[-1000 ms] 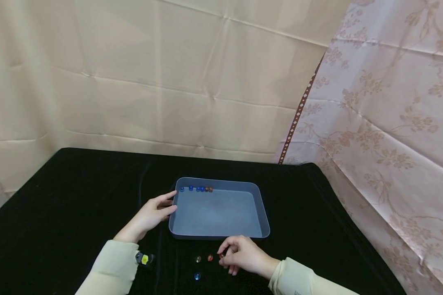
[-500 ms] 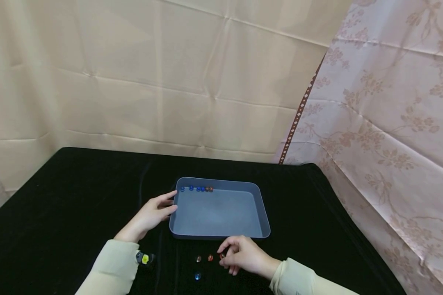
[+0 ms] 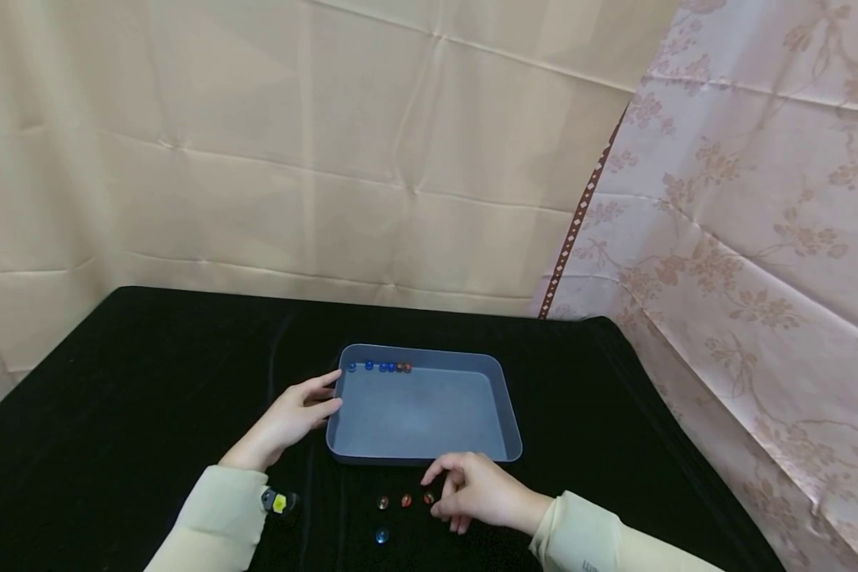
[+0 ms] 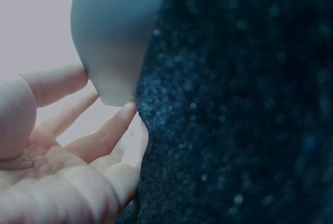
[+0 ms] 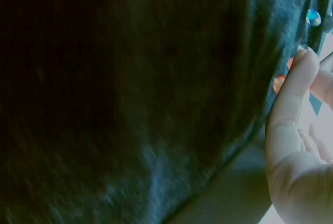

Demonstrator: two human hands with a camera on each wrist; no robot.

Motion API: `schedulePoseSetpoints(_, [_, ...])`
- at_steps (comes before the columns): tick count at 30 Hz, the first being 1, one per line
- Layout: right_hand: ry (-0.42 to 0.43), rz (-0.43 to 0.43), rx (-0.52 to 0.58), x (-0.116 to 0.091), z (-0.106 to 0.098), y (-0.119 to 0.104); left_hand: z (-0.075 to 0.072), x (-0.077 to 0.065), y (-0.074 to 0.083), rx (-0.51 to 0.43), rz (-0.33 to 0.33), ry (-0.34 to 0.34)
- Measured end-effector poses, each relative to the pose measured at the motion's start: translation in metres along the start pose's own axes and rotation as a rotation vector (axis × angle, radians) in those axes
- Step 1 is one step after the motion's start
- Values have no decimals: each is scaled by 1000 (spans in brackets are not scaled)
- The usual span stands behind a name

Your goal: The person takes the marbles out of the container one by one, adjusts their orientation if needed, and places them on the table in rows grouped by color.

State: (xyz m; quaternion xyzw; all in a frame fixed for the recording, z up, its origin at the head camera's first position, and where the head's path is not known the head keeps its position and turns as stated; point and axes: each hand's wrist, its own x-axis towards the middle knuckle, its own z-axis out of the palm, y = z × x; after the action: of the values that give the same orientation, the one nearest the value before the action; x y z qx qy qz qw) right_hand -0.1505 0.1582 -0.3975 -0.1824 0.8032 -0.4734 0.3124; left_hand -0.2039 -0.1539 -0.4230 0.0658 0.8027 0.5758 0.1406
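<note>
Currently the hands are apart: left hand (image 3: 284, 421) touches the blue tray (image 3: 422, 413) at its left rim, fingers extended; right hand (image 3: 475, 494), thumb and index parted, is at a reddish-brown marble (image 3: 429, 498) on black cloth (image 3: 150, 397) (contact unclear). Red marble (image 3: 406, 500), clear marble (image 3: 382, 503) line up leftward; light-blue marble (image 3: 381, 536) nearer the person. Four dark-blue marbles (image 3: 369, 365), two brown marbles (image 3: 407, 367) along tray's far wall.

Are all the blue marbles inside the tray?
No, one blue marble lies outside the tray, on the black cloth nearer the person.
</note>
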Motion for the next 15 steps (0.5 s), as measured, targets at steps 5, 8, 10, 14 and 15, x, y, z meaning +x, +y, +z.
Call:
schedulePoseSetpoints(5, [-13,-15,-16,0,-6,-6,0,-1,1,-2,3,1])
schedulePoseSetpoints(8, [-20,-15,-21,0,-7,-9,0,-1,1,0,-3,1])
schedulePoseSetpoints(10, [-28,-22,-29,0,-8,-12,0,-1,1,1,-6,0])
schedulePoseSetpoints(14, [-37,-40,-38,1,-11,-19,0,-1,0,0,-7,-1])
schedulePoseSetpoints(15, [-35,-45,-42,1,-12,-20,0,-1,0,-1,-5,0])
